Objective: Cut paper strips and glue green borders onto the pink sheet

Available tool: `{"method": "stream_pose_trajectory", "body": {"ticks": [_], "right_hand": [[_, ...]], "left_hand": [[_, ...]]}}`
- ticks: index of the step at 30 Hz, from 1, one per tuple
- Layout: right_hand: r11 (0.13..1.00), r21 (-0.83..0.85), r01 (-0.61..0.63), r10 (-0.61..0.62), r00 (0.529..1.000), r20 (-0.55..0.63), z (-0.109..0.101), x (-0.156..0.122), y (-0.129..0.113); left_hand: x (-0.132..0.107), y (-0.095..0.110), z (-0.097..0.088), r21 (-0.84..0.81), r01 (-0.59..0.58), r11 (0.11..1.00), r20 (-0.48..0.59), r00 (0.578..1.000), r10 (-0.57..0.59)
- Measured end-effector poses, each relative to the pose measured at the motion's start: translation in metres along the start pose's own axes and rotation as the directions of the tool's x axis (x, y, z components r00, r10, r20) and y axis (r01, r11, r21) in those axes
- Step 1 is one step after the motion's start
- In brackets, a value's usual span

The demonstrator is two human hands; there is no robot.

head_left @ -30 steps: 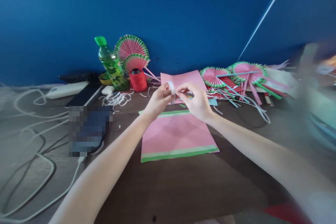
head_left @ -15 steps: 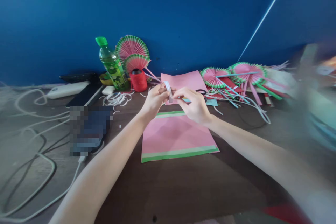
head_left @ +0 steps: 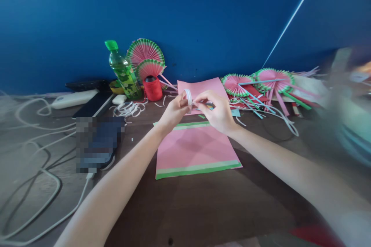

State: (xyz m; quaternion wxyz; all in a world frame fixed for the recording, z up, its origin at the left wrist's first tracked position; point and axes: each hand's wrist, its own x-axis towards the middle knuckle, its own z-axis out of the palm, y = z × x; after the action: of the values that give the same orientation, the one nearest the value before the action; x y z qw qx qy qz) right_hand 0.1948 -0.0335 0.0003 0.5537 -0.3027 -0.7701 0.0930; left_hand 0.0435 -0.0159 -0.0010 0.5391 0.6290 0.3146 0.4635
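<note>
My left hand (head_left: pixel 174 111) grips a roll of white tape (head_left: pixel 188 97), held on edge above the table. Close beside it, my right hand (head_left: pixel 217 112) pinches at the roll's right side, thumb and fingertips pressed together on what looks like the tape's end. Below both hands lies a pink paper sheet (head_left: pixel 197 146) with light and dark green strips along its near and far edges. Behind the hands, another pink sheet (head_left: pixel 213 84) is partly covered by them.
Finished pink-and-green paper fans (head_left: pixel 146 54) lean by a green bottle (head_left: pixel 124 71) and a red thread spool (head_left: pixel 152 88). More fans (head_left: pixel 274 81) and paper strips lie at right. At left are a phone (head_left: pixel 100 142), a white power bank (head_left: pixel 75 99) and looping cables (head_left: pixel 59 185).
The tape roll has turned so its ring shows more, and has shifted slightly right. My right hand has moved slightly right and up, fingertips still at the roll.
</note>
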Motion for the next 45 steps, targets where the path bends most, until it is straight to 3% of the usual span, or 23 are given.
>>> {"method": "stream_pose_trajectory", "body": {"ticks": [3, 7, 19, 31, 38, 45], "right_hand": [[0.999, -0.032, 0.013, -0.013, 1.000, -0.007, 0.000, 0.000, 0.000], [1.000, 0.011, -0.011, 0.011, 1.000, 0.006, 0.000, -0.001, -0.001], [0.997, 0.021, 0.071, -0.073, 0.996, 0.057, 0.002, -0.004, -0.010], [0.992, 0.114, -0.045, 0.051, 0.998, -0.046, -0.006, 0.006, -0.009], [0.994, 0.099, -0.054, 0.055, 0.998, -0.009, -0.003, 0.004, -0.011], [0.997, 0.063, 0.038, -0.040, 0.999, 0.030, -0.002, 0.000, -0.017]], "left_hand": [[-0.002, 0.002, 0.002, 0.034, -0.014, 0.999, 0.012, 1.000, 0.013], [-0.001, -0.001, 0.002, -0.037, 0.009, 0.999, 0.019, 1.000, -0.008], [0.003, 0.000, -0.009, -0.257, 0.044, 0.965, -0.140, 0.987, -0.082], [0.002, -0.003, -0.006, -0.166, 0.065, 0.984, 0.050, 0.997, -0.058], [0.002, -0.003, -0.006, 0.031, 0.010, 0.999, -0.045, 0.999, -0.008], [0.003, 0.000, -0.008, -0.039, -0.007, 0.999, -0.128, 0.992, 0.002]]}}
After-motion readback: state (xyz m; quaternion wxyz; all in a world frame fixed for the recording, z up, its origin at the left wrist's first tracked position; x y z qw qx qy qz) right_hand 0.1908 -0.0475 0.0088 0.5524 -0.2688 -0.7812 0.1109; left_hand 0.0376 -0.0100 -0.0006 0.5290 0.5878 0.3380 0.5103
